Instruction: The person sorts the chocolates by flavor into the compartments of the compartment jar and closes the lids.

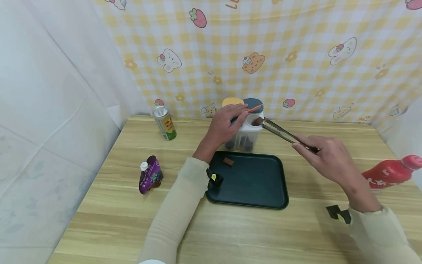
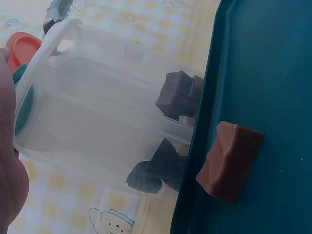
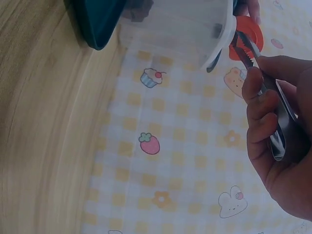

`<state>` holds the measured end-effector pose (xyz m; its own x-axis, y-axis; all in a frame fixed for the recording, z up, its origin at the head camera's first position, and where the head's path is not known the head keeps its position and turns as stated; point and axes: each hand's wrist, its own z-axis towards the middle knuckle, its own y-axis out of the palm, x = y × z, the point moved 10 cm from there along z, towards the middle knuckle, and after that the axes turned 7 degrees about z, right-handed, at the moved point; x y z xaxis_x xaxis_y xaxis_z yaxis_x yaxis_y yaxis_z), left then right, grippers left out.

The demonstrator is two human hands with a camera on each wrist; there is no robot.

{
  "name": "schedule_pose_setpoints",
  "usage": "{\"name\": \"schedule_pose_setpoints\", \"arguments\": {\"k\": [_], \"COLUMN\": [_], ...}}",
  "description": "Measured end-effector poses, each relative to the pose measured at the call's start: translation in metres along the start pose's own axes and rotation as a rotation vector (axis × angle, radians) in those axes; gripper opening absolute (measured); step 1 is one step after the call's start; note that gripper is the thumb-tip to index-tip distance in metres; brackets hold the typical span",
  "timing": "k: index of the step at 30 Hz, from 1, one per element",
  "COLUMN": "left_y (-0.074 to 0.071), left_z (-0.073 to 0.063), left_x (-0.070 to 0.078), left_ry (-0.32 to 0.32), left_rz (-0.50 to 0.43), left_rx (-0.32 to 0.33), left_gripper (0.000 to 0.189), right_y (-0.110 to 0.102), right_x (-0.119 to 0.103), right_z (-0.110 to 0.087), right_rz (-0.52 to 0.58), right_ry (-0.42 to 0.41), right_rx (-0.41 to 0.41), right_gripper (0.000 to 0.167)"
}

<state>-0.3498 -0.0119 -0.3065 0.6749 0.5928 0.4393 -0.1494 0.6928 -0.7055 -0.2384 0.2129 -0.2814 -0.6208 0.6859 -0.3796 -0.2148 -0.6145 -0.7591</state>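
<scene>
My left hand (image 1: 227,123) lies over the top of a clear lidded container (image 1: 248,137), pinching its raised orange lid (image 3: 254,36) between thumb and fingers. Metal tongs (image 1: 280,132) are gripped in my right hand (image 1: 329,157). Their tips are at the container's uncovered round opening, with a brown chocolate piece (image 1: 257,121) between them. Through the container's wall, dark chunks (image 2: 176,95) show at the bottom of its compartments. Just in front stands a dark green tray (image 1: 250,183), with one chocolate piece (image 2: 231,161) lying near its back left corner.
A yellow-green can (image 1: 165,124) stands at the table's back left. Nearer, a purple spouted pouch (image 1: 151,176) sits left of my left forearm. A red bottle (image 1: 389,174) is beyond my right wrist. Behind the table hangs a checked cloth (image 1: 204,55).
</scene>
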Motion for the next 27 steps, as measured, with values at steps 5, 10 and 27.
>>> {"name": "schedule_pose_setpoints", "arguments": {"k": [5,10,27], "left_y": [0.0,0.001,0.001], "left_z": [0.0,0.0,0.0], "left_x": [0.0,-0.001,-0.001], "left_ry": [-0.002,-0.007,0.01], "left_rz": [0.004,0.002,-0.004], "left_rx": [-0.002,-0.008,0.008], "left_gripper": [0.037,0.037,0.037], "right_y": [0.001,0.001,0.017], "right_x": [0.0,-0.001,-0.024], "right_z": [0.0,0.001,-0.009], "right_rz": [0.014,0.009,0.151], "right_ry": [0.004,-0.005,-0.037], "right_rx": [0.0,0.003,-0.109], "right_gripper": [0.034,0.036,0.043]}}
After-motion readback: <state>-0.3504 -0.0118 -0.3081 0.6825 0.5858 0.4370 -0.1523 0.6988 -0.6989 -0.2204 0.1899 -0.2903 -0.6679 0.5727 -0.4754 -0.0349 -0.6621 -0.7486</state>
